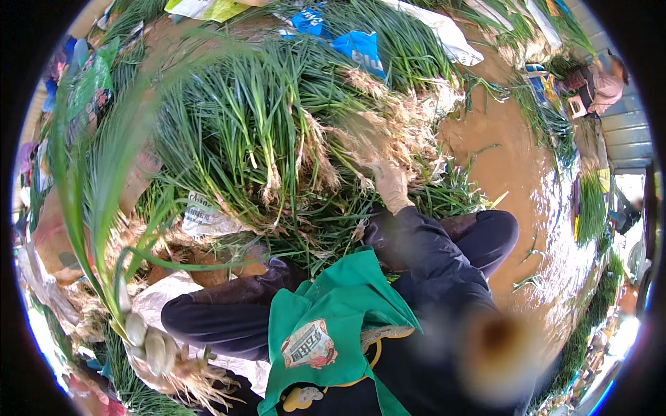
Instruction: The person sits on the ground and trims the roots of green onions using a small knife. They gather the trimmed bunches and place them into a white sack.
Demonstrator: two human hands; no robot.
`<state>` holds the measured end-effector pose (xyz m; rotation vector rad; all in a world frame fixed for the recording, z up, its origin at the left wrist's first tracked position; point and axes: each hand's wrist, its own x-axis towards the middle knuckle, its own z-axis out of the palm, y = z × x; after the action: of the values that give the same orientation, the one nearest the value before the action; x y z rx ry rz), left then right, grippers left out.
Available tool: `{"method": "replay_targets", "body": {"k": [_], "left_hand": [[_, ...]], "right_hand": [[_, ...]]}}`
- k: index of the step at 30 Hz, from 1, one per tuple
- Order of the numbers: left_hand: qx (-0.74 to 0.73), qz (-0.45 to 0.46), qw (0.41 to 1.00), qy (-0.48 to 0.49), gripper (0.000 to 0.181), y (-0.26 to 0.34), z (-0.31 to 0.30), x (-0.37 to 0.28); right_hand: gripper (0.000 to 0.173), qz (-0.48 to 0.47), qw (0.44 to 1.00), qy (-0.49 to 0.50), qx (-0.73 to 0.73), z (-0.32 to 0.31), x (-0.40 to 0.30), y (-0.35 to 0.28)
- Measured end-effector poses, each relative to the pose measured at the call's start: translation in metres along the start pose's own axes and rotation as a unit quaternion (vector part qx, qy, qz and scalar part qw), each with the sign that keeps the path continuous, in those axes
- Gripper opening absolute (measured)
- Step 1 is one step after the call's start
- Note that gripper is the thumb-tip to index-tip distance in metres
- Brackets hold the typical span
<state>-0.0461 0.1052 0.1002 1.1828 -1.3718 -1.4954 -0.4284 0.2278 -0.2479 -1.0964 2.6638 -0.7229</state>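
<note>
At the lower left my left hand (158, 351), in a pale glove, is closed around a bunch of long green onions (112, 301); its leaves point up and its roots hang to the right. My right hand (391, 183), in a pale glove, reaches to the roots at the near edge of a large heap of green onions (244, 114). Blur and roots hide its fingertips, so I cannot tell whether it grips any. A green apron (333, 307) with a printed patch covers my lap.
Wet brown floor (499, 151) lies right of the heap. Blue plastic bags (360, 49) and a white sack (442, 31) rest on onions at the back. Another person (603, 88) sits at the upper right. More onion bundles (590, 208) lie along the right.
</note>
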Motion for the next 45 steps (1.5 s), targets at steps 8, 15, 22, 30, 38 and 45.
{"method": "replay_targets", "body": {"k": [8, 15, 22, 30, 38, 45], "left_hand": [[-0.077, -0.099, 0.990, -0.063, 0.046, -0.077, 0.059, 0.040], [-0.287, -0.285, 0.911, -0.085, 0.047, -0.186, 0.054, 0.016], [-0.330, -0.271, 0.904, -0.030, 0.040, -0.175, 0.074, 0.014], [-0.322, -0.237, 0.916, 0.021, 0.037, -0.247, 0.086, 0.020], [-0.327, -0.272, 0.904, 0.053, 0.016, -0.312, 0.041, 0.026], [-0.248, -0.199, 0.948, -0.018, 0.021, -0.287, 0.085, 0.004]], "right_hand": [[0.026, 0.185, 0.832, -0.312, 0.420, -0.024, -0.020, -0.043], [0.042, 0.105, 0.708, -0.213, 0.665, -0.239, -0.086, -0.095], [0.033, 0.095, 0.850, -0.277, 0.439, -0.293, -0.088, -0.170], [0.029, -0.143, 0.930, -0.321, 0.113, -0.074, -0.129, -0.204], [0.023, -0.023, 0.760, -0.309, 0.571, -0.143, -0.098, -0.192], [0.034, 0.277, 0.630, -0.449, 0.570, 0.008, -0.076, -0.204]]}}
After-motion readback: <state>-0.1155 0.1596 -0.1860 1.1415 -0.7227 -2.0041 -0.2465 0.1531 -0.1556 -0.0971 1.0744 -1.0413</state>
